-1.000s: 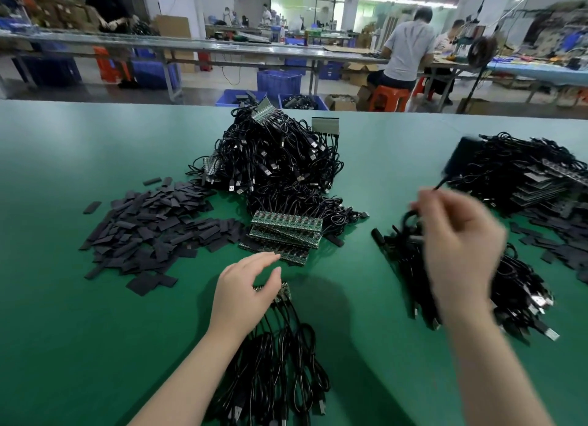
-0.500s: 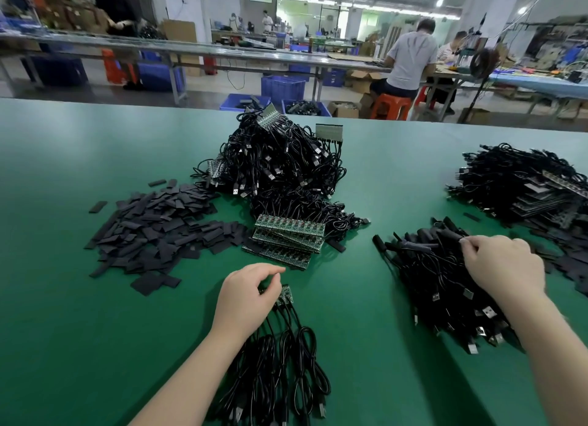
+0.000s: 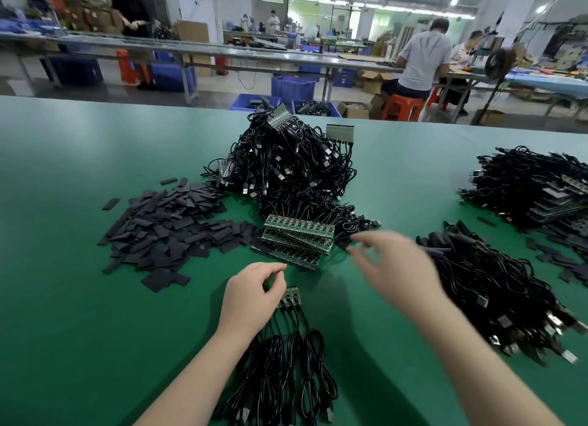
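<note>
Green table, cable-and-board bench.
Nearest: cables fanned toward the body, clear of the work zone. Left hand curled on their strip, likely pinning it steady. Right hand blurred mid-table, fingers loose, apparently empty, near stack. Beyond: sleeves left, right pile, heap behind, all within reach.

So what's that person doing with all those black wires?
A person is working on cables at a green table. Their left hand pinches a small green board strip with black cables trailing from it. The right hand, blurred and seemingly empty, hovers between a stack of green boards and a cable pile. A heap of flat black pieces lies to the left.
</note>
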Motion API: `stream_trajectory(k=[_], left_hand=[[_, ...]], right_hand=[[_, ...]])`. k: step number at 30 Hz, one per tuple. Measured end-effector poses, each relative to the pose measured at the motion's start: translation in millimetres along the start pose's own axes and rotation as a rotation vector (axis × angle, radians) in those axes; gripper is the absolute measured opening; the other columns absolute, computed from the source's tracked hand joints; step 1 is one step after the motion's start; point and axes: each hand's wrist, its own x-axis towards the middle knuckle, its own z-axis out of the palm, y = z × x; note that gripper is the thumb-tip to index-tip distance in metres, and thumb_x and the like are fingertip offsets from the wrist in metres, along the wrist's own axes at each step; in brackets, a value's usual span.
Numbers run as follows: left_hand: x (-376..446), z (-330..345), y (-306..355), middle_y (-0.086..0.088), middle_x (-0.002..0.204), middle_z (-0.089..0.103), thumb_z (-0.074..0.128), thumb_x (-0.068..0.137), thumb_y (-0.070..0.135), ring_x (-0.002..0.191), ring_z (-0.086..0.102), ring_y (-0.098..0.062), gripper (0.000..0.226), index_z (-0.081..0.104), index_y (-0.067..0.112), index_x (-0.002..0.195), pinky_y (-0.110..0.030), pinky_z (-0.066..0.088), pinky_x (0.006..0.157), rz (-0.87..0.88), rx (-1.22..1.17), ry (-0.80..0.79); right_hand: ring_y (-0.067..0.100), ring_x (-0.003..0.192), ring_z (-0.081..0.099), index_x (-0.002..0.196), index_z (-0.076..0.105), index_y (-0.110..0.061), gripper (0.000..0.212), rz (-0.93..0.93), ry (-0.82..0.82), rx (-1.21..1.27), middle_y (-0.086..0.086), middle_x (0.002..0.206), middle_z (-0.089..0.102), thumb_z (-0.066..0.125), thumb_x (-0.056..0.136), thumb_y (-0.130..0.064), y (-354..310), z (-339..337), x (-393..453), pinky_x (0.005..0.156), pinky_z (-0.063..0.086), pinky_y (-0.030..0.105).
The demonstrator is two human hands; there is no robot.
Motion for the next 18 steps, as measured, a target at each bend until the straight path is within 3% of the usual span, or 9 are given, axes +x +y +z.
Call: stream_trajectory(k=[4, 7, 9, 11, 14, 18], left_hand=[[1.9, 1.9, -0.5, 0.017, 0.09, 0.068, 0.056, 0.09, 0.034, 0.082, 0.06, -0.005, 0.019, 0.075, 0.032, 0.091, -0.029, 0.05, 0.076, 0.022, 0.224, 0.006], [2.9, 3.3, 0.2, 0.01, 0.077, 0.064, 0.047, 0.091, 0.041, 0.076, 0.057, -0.013, 0.03, 0.068, 0.026, 0.075, -0.032, 0.045, 0.068, 0.012, 0.353, -0.019], [3.8, 4.7, 0.1, 0.011, 0.08, 0.065, 0.046, 0.091, 0.042, 0.079, 0.057, -0.012, 0.029, 0.07, 0.028, 0.08, -0.032, 0.045, 0.071, 0.012, 0.38, -0.025], [4.1, 4.6, -0.7, 0.014, 0.086, 0.065, 0.049, 0.091, 0.04, 0.085, 0.057, -0.011, 0.025, 0.072, 0.032, 0.086, -0.032, 0.045, 0.075, 0.015, 0.35, -0.03], [3.7, 4.5, -1.7, 0.012, 0.084, 0.063, 0.052, 0.091, 0.037, 0.083, 0.056, -0.01, 0.021, 0.07, 0.03, 0.083, -0.032, 0.047, 0.074, 0.032, 0.273, -0.039], [3.4, 1.7, -1.2, 0.012, 0.08, 0.06, 0.054, 0.09, 0.033, 0.072, 0.055, -0.007, 0.016, 0.064, 0.028, 0.079, -0.032, 0.048, 0.067, 0.003, 0.172, -0.024]], right_hand=[[0.022, 0.12, 0.054, 0.133, 0.059, -0.027, 0.047, 0.051, -0.381, 0.059, 0.001, 0.128, 0.056, 0.05, 0.096, -0.055, -40.5, 61.6, -9.2, 0.095, 0.05, 0.035], [0.028, 0.119, 0.049, 0.123, 0.063, -0.02, 0.041, 0.051, -0.364, 0.03, 0.005, 0.12, 0.052, 0.05, 0.097, -0.047, -56.0, 87.3, -13.4, 0.092, 0.05, 0.037], [0.028, 0.117, 0.05, 0.121, 0.064, -0.019, 0.035, 0.098, -0.348, 0.127, 0.005, 0.118, 0.054, 0.052, 0.095, -0.039, -61.0, 93.4, -12.8, 0.091, 0.049, 0.036], [0.027, 0.115, 0.054, 0.118, 0.065, -0.019, 0.032, 0.157, -0.367, 0.243, 0.005, 0.118, 0.058, 0.057, 0.091, -0.034, -62.3, 95.5, -9.7, 0.089, 0.048, 0.033], [0.015, 0.1, 0.061, 0.107, 0.067, -0.024, 0.021, 0.231, -0.376, 0.385, -0.005, 0.103, 0.067, 0.065, 0.086, -0.03, -57.4, 90.6, -1.7, 0.078, 0.046, 0.025], [0.014, 0.086, 0.067, 0.087, 0.065, -0.028, 0.016, 0.295, -0.382, 0.625, -0.003, 0.093, 0.073, 0.078, 0.079, -0.024, -53.4, 87.9, 5.9, 0.077, 0.054, 0.027]])
